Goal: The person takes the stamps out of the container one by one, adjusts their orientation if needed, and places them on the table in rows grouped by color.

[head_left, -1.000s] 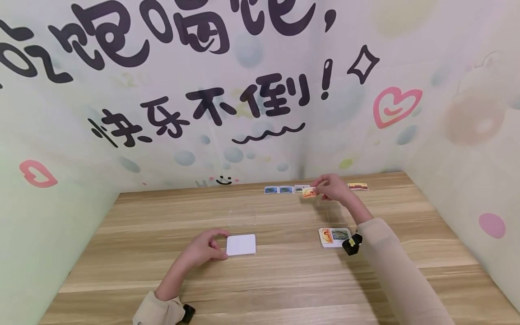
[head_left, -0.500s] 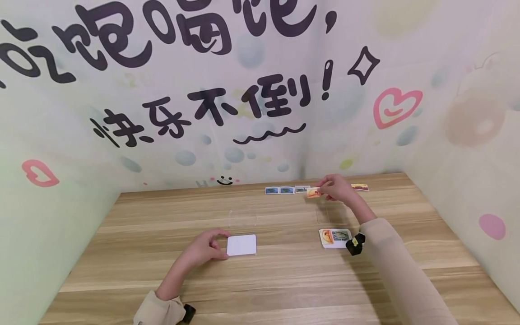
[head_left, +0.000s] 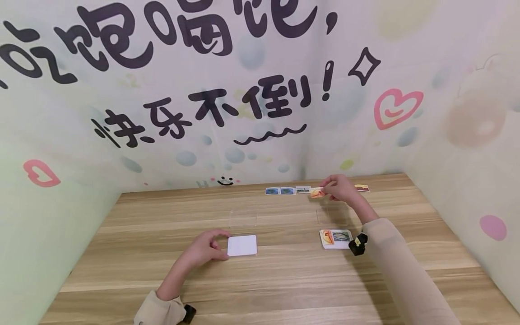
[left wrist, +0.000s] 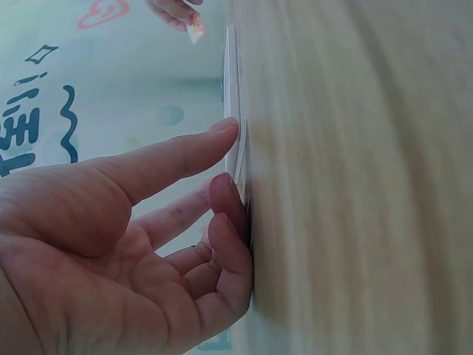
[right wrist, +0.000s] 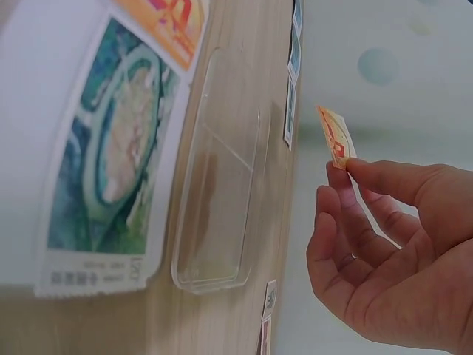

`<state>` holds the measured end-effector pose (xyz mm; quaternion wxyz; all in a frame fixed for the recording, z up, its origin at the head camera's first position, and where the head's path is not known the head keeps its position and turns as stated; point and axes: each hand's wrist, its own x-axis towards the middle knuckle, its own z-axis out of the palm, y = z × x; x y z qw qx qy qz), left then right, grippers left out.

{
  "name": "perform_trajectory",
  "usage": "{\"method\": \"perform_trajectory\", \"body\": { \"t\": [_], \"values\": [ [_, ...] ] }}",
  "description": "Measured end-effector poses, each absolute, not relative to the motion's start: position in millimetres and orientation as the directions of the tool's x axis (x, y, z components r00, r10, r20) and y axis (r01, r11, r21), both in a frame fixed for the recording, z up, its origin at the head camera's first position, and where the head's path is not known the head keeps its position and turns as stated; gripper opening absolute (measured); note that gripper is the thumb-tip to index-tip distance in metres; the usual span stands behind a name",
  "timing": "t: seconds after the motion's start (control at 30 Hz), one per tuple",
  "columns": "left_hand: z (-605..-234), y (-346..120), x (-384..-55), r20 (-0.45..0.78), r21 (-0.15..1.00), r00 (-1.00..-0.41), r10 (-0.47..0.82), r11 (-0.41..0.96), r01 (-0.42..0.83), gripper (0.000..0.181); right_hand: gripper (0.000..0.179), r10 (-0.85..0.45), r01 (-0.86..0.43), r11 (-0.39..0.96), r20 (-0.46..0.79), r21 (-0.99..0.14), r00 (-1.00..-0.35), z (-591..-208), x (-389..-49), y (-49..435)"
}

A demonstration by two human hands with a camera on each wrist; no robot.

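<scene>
My right hand [head_left: 341, 188] pinches an orange postage stamp [head_left: 317, 192] between thumb and fingertip, over the back of the table. In the right wrist view this small stamp [right wrist: 336, 140] stands up tilted from the fingertips. My left hand [head_left: 205, 247] holds the left edge of a stack of white cards [head_left: 242, 245] lying on the table, thumb at one corner, index finger at the other. The left wrist view shows the stack's thin edge [left wrist: 232, 81] at the thumb, with the other fingers curled against the wood.
Blue stamps [head_left: 280, 191], a grey one [head_left: 303, 189] and a red-yellow one [head_left: 362, 188] lie along the back edge. A white card stack [head_left: 335, 245] bearing an orange and a green stamp sits at right. Two clear plastic lids [head_left: 243, 218] lie between; one [right wrist: 218, 185] is near that stack.
My right hand has shifted slightly right with the orange stamp, uncovering more of the grey stamp in the row. My left hand stays at the white cards.
</scene>
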<state>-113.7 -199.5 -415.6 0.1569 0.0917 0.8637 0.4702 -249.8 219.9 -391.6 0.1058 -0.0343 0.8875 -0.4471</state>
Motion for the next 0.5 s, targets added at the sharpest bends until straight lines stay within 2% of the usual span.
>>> {"method": "perform_trajectory", "body": {
  "t": [0.5],
  "values": [
    [-412.1,-198.9,-111.7,-0.182,0.839,-0.935,0.303,0.544,0.013,0.053,0.025,-0.125,0.048,0.606,-0.154,-0.794,-0.98,-391.8,-250.4,228.9]
  ]
}}
